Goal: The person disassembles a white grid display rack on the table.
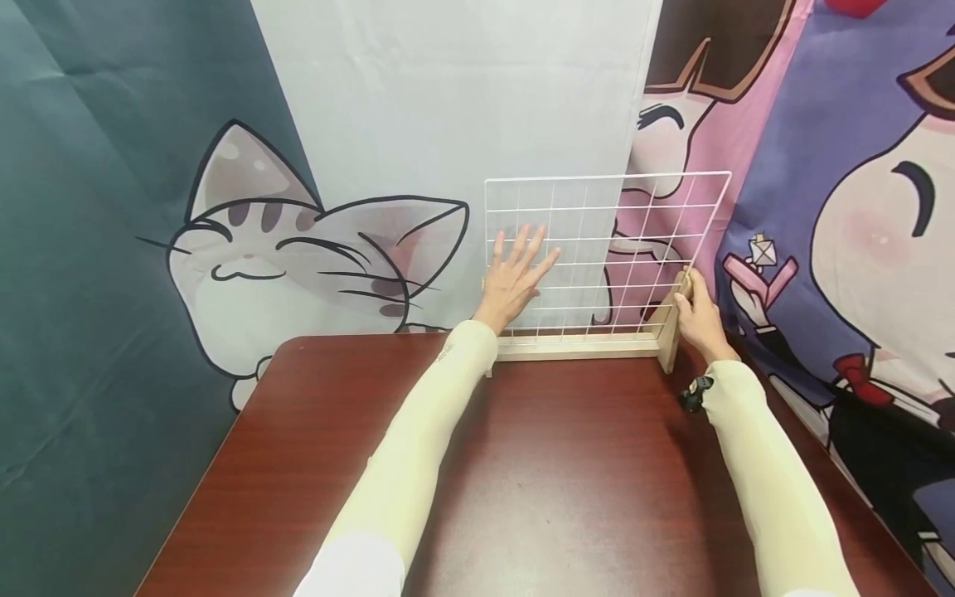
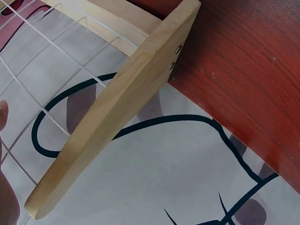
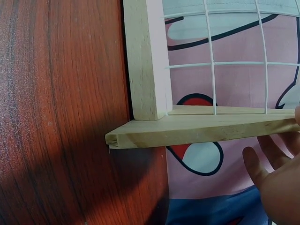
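"Where's the rack (image 1: pixel 597 263)?"

"Upright at the far edge of the table (image 1: pixel 582 464). The left hand (image 1: pixel 512 286) is in front of its left part, the right hand (image 1: pixel 700 315) at its right end."

"Is either gripping?"

"The right pinches the wooden side (image 1: pixel 672 332). The left has its fingers spread; I can't tell whether they touch the wires."

"And behind?"

"A printed curtain (image 1: pixel 448 108)."
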The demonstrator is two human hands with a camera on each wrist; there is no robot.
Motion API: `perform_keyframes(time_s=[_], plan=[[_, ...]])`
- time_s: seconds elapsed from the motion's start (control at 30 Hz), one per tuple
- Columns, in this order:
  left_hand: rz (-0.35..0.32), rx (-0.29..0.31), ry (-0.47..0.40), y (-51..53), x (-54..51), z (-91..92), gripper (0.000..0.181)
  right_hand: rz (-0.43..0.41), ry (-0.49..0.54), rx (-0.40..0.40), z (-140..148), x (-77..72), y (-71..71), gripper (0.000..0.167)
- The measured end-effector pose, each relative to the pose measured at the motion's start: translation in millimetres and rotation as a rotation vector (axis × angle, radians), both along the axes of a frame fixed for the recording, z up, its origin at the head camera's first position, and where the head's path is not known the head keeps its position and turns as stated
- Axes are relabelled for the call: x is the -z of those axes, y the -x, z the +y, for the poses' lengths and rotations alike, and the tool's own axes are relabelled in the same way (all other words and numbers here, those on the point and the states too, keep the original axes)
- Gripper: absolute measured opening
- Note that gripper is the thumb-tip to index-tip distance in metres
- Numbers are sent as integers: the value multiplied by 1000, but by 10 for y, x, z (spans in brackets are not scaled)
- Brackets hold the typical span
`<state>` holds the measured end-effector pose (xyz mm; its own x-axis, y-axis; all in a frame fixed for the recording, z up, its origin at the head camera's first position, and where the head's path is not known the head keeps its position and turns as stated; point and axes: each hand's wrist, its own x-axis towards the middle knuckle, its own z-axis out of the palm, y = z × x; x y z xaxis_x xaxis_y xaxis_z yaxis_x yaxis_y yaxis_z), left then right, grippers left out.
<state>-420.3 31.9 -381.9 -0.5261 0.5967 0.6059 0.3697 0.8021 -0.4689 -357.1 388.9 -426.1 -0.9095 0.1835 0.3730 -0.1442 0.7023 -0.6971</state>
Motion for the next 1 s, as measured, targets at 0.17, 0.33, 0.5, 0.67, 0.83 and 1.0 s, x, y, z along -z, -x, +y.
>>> perform_keyframes(time_s=[0.17,0.33,0.5,0.67,0.83,1.0], plan=[[-13,-8,-13,-5,0,23,91,4,2,2,0,-1,-1,53],[-12,-16,-31,-15,-13,44,94,15,12,2,4,2,11,53],[-5,8,-66,-11,1,63,93,7,5,-8,14,1,6,53],[29,25,-89,-6,11,70,92,9,-5,-16,14,-2,-1,53],[44,24,-94,-9,4,74,91,3,-8,-14,16,6,2,53],[54,38,-102,8,12,72,86,6,-7,-4,22,19,7,52]])
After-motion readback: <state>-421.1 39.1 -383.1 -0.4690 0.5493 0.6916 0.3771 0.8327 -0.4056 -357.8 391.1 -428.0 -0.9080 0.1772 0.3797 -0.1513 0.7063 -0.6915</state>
